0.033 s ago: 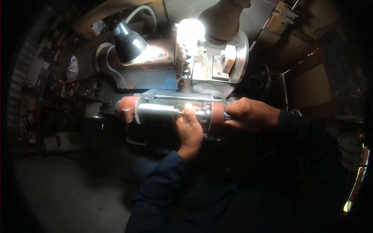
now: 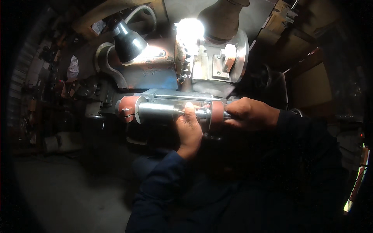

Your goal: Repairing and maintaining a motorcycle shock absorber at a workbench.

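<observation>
Red collars (image 2: pixel 128 106) (image 2: pixel 217 115), two; silver cylinder (image 2: pixel 157 112), one; bare hands (image 2: pixel 189 132) (image 2: pixel 254 113), two

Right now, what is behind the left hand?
A thin metal rod shows beyond the left hand; a silver cylinder lies leftward. What the hand itself covers cannot be seen.

The left sleeve (image 2: pixel 163 171) is creased dark navy, and the right sleeve (image 2: pixel 301 126) looks nearly black in shadow

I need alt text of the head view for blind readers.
A person's left hand is at the right end of a shiny cylinder; the right hand is beside a red collar. Another collar is at the cylinder's left; a black lamp stands beyond.
</observation>
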Tool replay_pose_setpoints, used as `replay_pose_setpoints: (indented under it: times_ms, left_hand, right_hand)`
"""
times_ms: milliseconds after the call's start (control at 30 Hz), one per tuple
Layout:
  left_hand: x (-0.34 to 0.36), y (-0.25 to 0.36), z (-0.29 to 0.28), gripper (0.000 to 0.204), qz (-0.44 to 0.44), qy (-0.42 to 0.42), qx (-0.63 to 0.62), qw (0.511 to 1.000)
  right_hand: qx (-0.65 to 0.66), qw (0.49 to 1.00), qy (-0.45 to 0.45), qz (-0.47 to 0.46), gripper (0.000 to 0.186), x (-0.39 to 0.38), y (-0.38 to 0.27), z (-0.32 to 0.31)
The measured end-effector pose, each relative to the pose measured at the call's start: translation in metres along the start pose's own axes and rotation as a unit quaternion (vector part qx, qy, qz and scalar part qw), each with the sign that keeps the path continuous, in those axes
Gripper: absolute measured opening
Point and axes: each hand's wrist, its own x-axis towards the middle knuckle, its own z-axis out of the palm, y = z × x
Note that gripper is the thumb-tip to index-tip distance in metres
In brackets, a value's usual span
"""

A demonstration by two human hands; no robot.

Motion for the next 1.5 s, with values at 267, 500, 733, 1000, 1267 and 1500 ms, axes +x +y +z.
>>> replay_pose_setpoints:
  times_ms: [267, 500, 733, 1000, 1267, 1500]
  left_hand:
    - [-0.006, 0.093, -0.068, 0.024, 0.218, -0.19, 0.525, 0.8]
    - [0.04, 0.104, -0.016, 0.033, 0.317, -0.314, 0.678, 0.584]
    - [0.039, 0.09, -0.003, 0.027, 0.261, -0.29, 0.762, 0.516]
    - [0.037, 0.078, -0.01, 0.026, 0.314, -0.251, 0.759, 0.512]
    - [0.038, 0.062, -0.018, 0.022, 0.38, -0.213, 0.729, 0.529]
    - [0.039, 0.056, -0.016, 0.011, 0.415, -0.175, 0.704, 0.549]
  right_hand:
    - [-0.278, 0.946, 0.155, -0.061, 0.013, -0.009, -0.009, 0.028]
    - [-0.412, 0.888, 0.177, -0.103, 0.018, -0.013, -0.012, 0.036]
    - [-0.333, 0.932, 0.134, -0.044, 0.013, -0.012, -0.012, 0.032]
    - [-0.308, 0.939, 0.117, -0.099, 0.014, -0.007, -0.013, 0.022]
    - [-0.03, 0.995, -0.054, 0.081, 0.017, 0.009, -0.005, -0.012]
    - [-0.027, 0.985, -0.089, 0.147, 0.022, 0.005, -0.008, -0.011]
